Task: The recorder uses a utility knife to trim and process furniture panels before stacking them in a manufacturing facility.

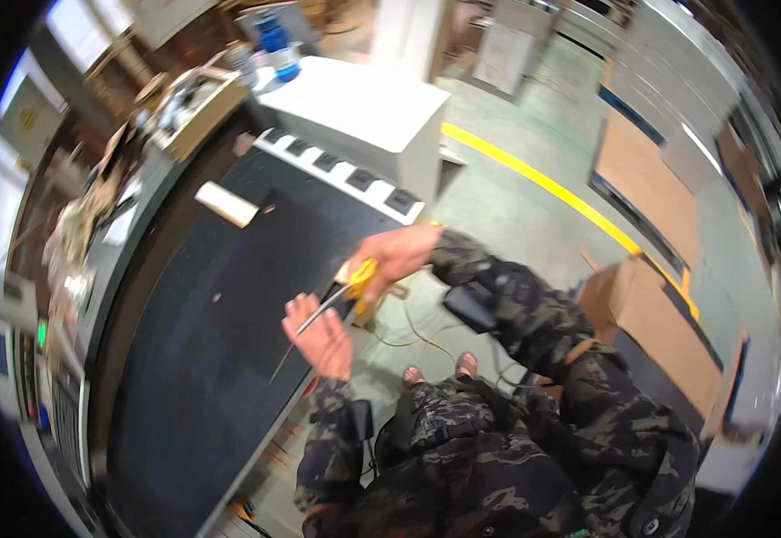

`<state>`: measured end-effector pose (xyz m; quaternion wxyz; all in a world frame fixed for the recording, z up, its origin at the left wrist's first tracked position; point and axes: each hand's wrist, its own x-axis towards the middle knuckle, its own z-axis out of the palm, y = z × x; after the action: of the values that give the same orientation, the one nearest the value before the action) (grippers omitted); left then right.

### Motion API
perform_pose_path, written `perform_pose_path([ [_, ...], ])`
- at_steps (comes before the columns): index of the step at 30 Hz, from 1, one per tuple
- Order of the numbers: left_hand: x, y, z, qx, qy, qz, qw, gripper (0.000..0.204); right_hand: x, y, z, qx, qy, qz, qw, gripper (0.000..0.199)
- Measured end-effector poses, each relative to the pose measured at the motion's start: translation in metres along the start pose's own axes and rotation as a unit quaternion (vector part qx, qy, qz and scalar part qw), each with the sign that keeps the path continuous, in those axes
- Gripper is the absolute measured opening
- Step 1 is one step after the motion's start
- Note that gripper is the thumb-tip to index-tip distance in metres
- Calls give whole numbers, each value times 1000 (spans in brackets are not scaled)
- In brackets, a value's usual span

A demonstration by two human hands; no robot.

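My right hand (397,254) grips the yellow handles of a pair of scissors (347,291), whose dark blades point down-left. My left hand (321,337) lies just under the blades at the edge of the black table (202,341), fingers stretched out and close together. A thin brown strip (281,366) sticks out from below the left hand over the table. Blur hides whether the fingers pinch it. Both sleeves are camouflage cloth.
A pale wooden block (226,203) lies farther up the table. Behind it stands a white cabinet (359,108) with a row of dark squares, and a blue bottle (274,40). Cardboard boxes (650,314) and a yellow floor line (543,184) are on the right.
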<state>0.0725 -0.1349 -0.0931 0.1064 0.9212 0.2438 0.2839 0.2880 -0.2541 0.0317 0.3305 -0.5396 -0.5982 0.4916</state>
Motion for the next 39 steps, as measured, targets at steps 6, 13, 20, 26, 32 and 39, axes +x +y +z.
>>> perform_pose_path([
  [6,-23,45,-52,-270,-127,15,954,15,-37,89,31,-176,322,-2,930,71],
  [13,-54,97,24,-267,-520,-60,809,31,-200,213,64,12,469,190,862,70],
  [20,15,218,128,-169,-682,-118,702,52,-380,305,24,98,555,302,769,59],
  [26,83,335,231,-303,-612,-138,717,33,-521,334,-28,116,596,367,705,50],
  [32,167,431,342,-265,-601,-54,752,36,-615,386,-96,184,572,379,704,53],
  [39,317,527,540,-263,-601,-19,754,38,-781,501,-238,246,679,356,593,47],
])
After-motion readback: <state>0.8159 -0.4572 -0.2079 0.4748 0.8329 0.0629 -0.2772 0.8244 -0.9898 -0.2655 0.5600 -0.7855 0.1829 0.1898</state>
